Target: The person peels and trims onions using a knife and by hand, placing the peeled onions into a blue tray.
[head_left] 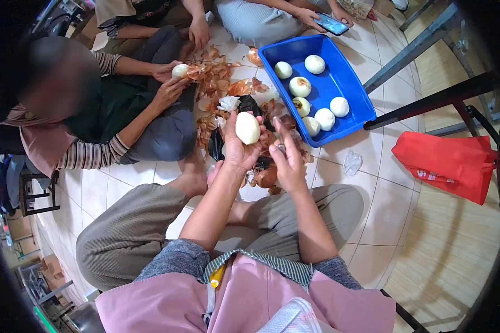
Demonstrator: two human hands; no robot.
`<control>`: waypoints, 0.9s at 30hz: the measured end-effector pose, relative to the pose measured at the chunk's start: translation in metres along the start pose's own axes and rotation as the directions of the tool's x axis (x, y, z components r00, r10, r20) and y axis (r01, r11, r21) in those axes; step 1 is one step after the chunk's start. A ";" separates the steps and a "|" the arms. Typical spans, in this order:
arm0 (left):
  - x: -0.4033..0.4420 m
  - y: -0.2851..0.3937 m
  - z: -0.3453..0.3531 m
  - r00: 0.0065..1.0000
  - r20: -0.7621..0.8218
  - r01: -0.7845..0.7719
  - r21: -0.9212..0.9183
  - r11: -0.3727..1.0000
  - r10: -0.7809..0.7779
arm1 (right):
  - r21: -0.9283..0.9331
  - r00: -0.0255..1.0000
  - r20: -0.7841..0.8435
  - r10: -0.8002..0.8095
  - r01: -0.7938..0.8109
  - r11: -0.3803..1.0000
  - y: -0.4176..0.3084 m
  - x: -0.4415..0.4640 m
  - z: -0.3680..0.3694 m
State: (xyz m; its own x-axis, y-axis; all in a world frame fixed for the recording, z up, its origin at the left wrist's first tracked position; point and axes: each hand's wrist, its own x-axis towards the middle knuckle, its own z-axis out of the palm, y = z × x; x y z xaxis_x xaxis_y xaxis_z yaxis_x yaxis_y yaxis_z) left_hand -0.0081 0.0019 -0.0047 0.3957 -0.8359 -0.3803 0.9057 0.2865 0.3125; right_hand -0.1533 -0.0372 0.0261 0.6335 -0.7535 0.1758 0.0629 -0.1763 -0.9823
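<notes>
Peeled onion (247,127) is in your left hand (241,145), cupped in the palm, fingers curled round it, above the skin pile. Your right hand (286,162) is just beside it, grasping a small metal tool (282,148), mostly hidden, thumb against it, a finger extended.

Blue tray (366,114): ahead-right, seven peeled onions inside, mostly along the near and left sides; bare bottom shows toward the far right corner. Its left wall and near-left corner sit near your right fingers, so room is tight there. Tray's right edge is close to the black metal bar (411,108).

Onion skins (211,83) cover the floor under and ahead of your hands. Between tray and your right knee (339,205), tile floor (372,166) shows, with crumpled plastic (353,164) on it. Red bag (447,166) farther right.

Co-worker (111,111) on the left holds another onion (180,70), hands apart from yours. Another person (255,22), beyond the tray, holds a phone (331,24).
</notes>
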 end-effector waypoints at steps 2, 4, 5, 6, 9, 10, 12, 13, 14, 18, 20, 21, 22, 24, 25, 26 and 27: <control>-0.001 -0.004 0.002 1.000 0.004 0.006 -0.011 1.000 -0.006 | -0.053 1.000 -0.017 -0.012 0.011 0.999 -0.014 -0.003 0.009; -0.001 -0.008 0.006 0.999 -0.010 -0.034 0.069 0.997 0.035 | -0.125 0.997 0.018 0.080 -0.077 0.989 -0.011 -0.005 0.011; -0.002 -0.008 0.008 0.999 0.009 -0.036 0.081 0.996 0.035 | -0.152 1.000 -0.014 -0.012 0.010 0.988 -0.013 -0.005 0.014; -0.004 -0.008 0.009 0.999 0.027 -0.037 0.093 0.995 0.034 | -0.155 1.000 -0.011 -0.002 0.001 0.988 -0.013 -0.006 0.015; -0.006 -0.004 0.010 0.998 0.065 -0.030 0.065 0.997 0.026 | -0.167 1.000 -0.002 -0.020 0.019 0.986 -0.010 -0.007 0.015; -0.006 -0.002 0.009 0.997 0.079 -0.030 0.050 0.998 0.026 | -0.171 0.998 0.004 -0.057 0.057 0.984 -0.003 -0.006 0.016; 0.000 0.000 0.002 0.992 0.124 -0.042 0.036 0.998 0.037 | -0.056 1.000 0.020 0.009 -0.008 0.998 0.001 -0.005 0.016; 0.001 0.001 0.002 0.993 0.100 -0.064 0.069 0.996 0.057 | 0.061 0.993 0.041 0.111 -0.113 0.992 0.001 -0.006 0.016; 0.001 0.002 0.003 0.994 0.075 -0.084 0.102 0.991 0.077 | 0.174 0.975 0.073 0.209 -0.219 0.960 0.001 -0.007 0.015; -0.006 0.002 0.010 0.997 0.054 -0.066 0.185 0.981 0.057 | 0.562 0.936 0.130 0.327 -0.341 0.754 -0.007 -0.001 0.009; -0.007 0.004 0.007 0.995 0.101 -0.029 0.182 0.983 0.011 | 0.559 0.927 0.115 0.358 -0.359 0.747 -0.009 0.001 0.003; -0.007 0.004 0.005 0.993 0.117 -0.017 0.176 0.984 -0.004 | 0.582 0.923 0.099 0.373 -0.358 0.731 -0.009 0.001 0.001; -0.006 0.005 0.003 0.991 0.133 -0.004 0.170 0.985 -0.019 | 0.582 0.923 0.087 0.375 -0.353 0.733 -0.010 0.002 0.000; -0.004 0.004 -0.001 0.990 0.144 -0.023 0.133 0.991 0.004 | 0.583 0.923 0.065 0.380 -0.344 0.736 -0.010 0.002 -0.002; -0.003 0.004 -0.002 0.989 0.149 -0.032 0.114 0.993 0.015 | 0.590 0.929 0.054 0.367 -0.326 0.739 -0.009 0.002 -0.002; -0.001 0.003 -0.003 0.994 0.105 -0.043 0.082 0.996 0.034 | 0.590 0.930 0.036 0.366 -0.315 0.743 -0.008 0.002 -0.002; -0.001 0.002 0.000 0.997 0.061 -0.056 0.051 0.997 0.053 | 0.590 0.931 0.019 0.364 -0.304 0.748 -0.007 0.002 -0.002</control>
State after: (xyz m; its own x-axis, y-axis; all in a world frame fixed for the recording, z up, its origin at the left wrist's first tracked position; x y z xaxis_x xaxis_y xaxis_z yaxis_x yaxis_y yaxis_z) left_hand -0.0063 0.0032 -0.0041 0.4330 -0.8467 -0.3092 0.8731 0.3087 0.3775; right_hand -0.1541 -0.0392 0.0338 0.6275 -0.7538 -0.1949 0.3092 0.4710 -0.8262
